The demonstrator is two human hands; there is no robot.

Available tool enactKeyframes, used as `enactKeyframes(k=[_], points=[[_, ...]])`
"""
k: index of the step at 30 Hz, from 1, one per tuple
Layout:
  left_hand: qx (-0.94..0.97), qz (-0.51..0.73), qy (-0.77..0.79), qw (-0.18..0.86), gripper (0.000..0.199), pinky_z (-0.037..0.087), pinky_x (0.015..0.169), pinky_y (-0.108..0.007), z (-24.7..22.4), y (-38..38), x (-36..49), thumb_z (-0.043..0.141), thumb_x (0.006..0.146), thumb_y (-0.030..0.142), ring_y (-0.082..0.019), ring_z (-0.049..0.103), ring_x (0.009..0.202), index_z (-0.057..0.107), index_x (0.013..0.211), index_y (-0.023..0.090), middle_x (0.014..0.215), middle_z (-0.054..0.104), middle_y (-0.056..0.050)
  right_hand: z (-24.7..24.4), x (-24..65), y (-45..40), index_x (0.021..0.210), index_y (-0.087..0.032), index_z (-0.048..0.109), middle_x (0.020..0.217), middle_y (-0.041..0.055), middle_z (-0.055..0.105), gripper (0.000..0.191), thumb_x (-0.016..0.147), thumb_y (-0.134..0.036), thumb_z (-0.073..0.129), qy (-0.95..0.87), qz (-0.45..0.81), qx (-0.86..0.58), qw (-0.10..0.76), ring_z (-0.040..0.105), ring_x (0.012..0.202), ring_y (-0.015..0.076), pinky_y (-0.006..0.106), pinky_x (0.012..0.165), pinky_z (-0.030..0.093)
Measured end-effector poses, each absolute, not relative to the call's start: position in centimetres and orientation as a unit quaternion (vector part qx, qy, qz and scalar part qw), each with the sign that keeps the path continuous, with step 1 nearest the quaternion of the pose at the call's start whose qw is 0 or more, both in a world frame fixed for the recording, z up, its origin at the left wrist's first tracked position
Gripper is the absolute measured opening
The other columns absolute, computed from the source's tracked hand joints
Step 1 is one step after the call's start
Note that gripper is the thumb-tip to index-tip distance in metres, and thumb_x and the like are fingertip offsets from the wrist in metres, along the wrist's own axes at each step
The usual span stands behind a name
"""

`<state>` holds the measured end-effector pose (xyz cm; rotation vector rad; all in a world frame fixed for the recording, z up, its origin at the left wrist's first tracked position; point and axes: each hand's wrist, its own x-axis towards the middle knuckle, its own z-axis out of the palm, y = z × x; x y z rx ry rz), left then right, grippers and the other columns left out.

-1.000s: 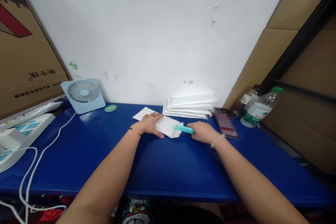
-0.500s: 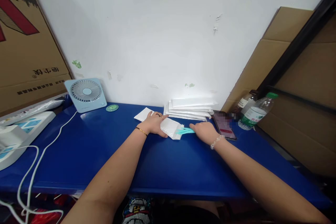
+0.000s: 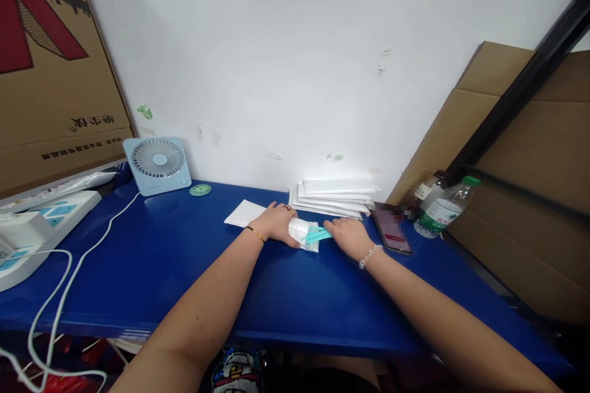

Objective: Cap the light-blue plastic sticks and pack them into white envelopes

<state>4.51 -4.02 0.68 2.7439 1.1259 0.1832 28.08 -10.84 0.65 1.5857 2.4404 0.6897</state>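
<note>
A white padded envelope (image 3: 243, 214) lies slantwise on the blue table, its right end by my right hand. My left hand (image 3: 279, 222) is across its middle, fingers over the far edge and thumb at the near edge, pressing it to the table. In my right hand (image 3: 346, 234), closed, are thin turquoise strips (image 3: 319, 234) that look like part of a slim tool. Their left end lies at the envelope's right end, overlapping it. Whether they are inside or on top I cannot tell. My fingers hide the other end.
Behind my hands a stack of white padded envelopes (image 3: 336, 196) leans near the wall. A phone (image 3: 391, 230) and two bottles, one green-capped (image 3: 445, 209), stand right. Left are a blue fan (image 3: 159, 166), a green disc (image 3: 200, 190), a power strip (image 3: 69, 209) and white cables.
My right hand has moved slightly left, bringing the turquoise strips further over the envelope's end. My left hand remains on the envelope. The camera view has shifted a little.
</note>
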Motion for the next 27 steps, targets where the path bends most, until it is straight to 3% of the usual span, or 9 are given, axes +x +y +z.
enactKeyframes(k=[3, 9, 15, 23, 27], points=[[0.918, 0.072, 0.375, 0.105, 0.081, 0.023, 0.107, -0.046, 0.9, -4.1, 4.3, 0.067, 0.053, 0.064, -0.031, 0.049, 0.114, 0.052, 0.122, 0.023, 0.121, 0.057, -0.010, 0.6, 28.6, -10.9, 0.096, -0.019, 0.057, 0.080, 0.0080, 0.066, 0.013, 0.090, -0.018, 0.045, 0.810, 0.234, 0.532, 0.078, 0.061, 0.073, 0.0208, 0.028, 0.060, 0.031], [0.929, 0.027, 0.348, 0.120, 0.104, 0.027, 0.105, -0.048, 1.0, -3.9, 3.8, 0.072, 0.048, 0.057, -0.033, 0.041, 0.125, 0.031, 0.140, 0.030, 0.135, 0.048, -0.009, 0.0, 29.5, -10.6, 0.096, -0.019, 0.057, 0.081, 0.0082, 0.066, 0.015, 0.091, -0.017, 0.044, 0.801, 0.229, 0.546, 0.089, 0.061, 0.075, 0.0210, 0.029, 0.062, 0.031], [0.928, 0.049, 0.352, 0.115, 0.089, 0.041, 0.093, -0.039, 1.0, -4.3, 4.1, 0.069, 0.055, 0.049, -0.030, 0.047, 0.118, 0.038, 0.136, 0.032, 0.128, 0.054, -0.006, 0.0, 28.3, -10.0, 0.097, -0.019, 0.057, 0.082, 0.0084, 0.066, 0.014, 0.091, -0.018, 0.044, 0.803, 0.229, 0.544, 0.082, 0.061, 0.074, 0.0211, 0.029, 0.063, 0.032], [0.925, 0.052, 0.355, 0.128, 0.096, 0.040, 0.095, -0.039, 0.4, -4.0, 4.0, 0.068, 0.055, 0.055, -0.032, 0.042, 0.123, 0.032, 0.140, 0.028, 0.135, 0.048, -0.008, -0.1, 25.0, -10.5, 0.096, -0.018, 0.057, 0.082, 0.0095, 0.067, 0.016, 0.091, -0.017, 0.042, 0.816, 0.199, 0.540, 0.054, 0.062, 0.075, 0.0208, 0.028, 0.065, 0.036], [0.927, 0.056, 0.349, 0.125, 0.095, 0.040, 0.095, -0.039, 0.3, -3.9, 3.9, 0.069, 0.055, 0.055, -0.033, 0.041, 0.124, 0.036, 0.139, 0.027, 0.134, 0.048, -0.009, 0.6, 23.1, -10.2, 0.109, -0.015, 0.054, 0.086, 0.0113, 0.067, 0.023, 0.087, -0.014, 0.045, 0.825, 0.134, 0.548, 0.032, 0.064, 0.078, 0.0222, 0.029, 0.067, 0.041]])
